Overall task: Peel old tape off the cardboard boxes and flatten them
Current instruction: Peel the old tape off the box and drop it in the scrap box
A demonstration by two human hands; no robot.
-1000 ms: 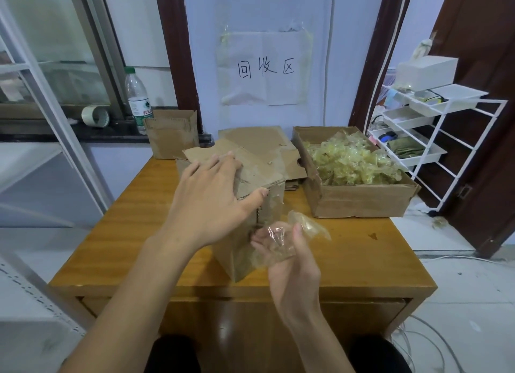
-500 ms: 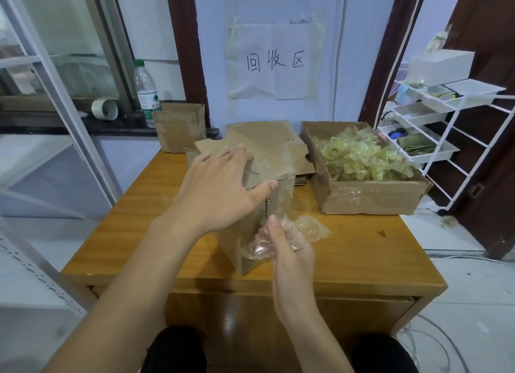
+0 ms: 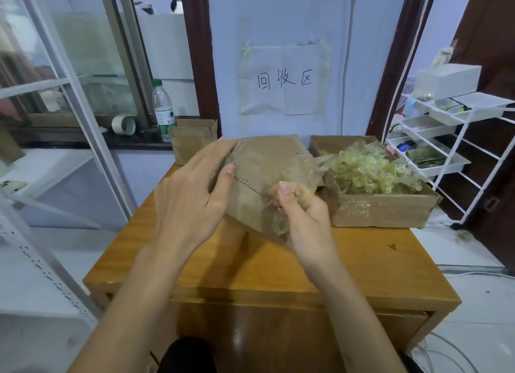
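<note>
A small brown cardboard box (image 3: 262,174) is lifted above the wooden table (image 3: 250,264), tilted with one corner pointing down. My left hand (image 3: 192,194) grips its left side, fingers over the top edge and thumb on the near face. My right hand (image 3: 301,214) pinches a crumpled strip of clear tape (image 3: 303,172) that still clings to the box's right side. Part of the box is hidden behind both hands.
An open cardboard box (image 3: 381,208) full of yellowish peeled tape (image 3: 367,172) sits at the table's right. A small box (image 3: 192,141) stands at the back left by a water bottle (image 3: 163,110) and a tape roll (image 3: 124,125). A white rack (image 3: 451,149) stands right.
The box has been lifted off the table and tipped. My right hand has risen with the tape, pulling it up along the box's right side. The camera has tilted upward.
</note>
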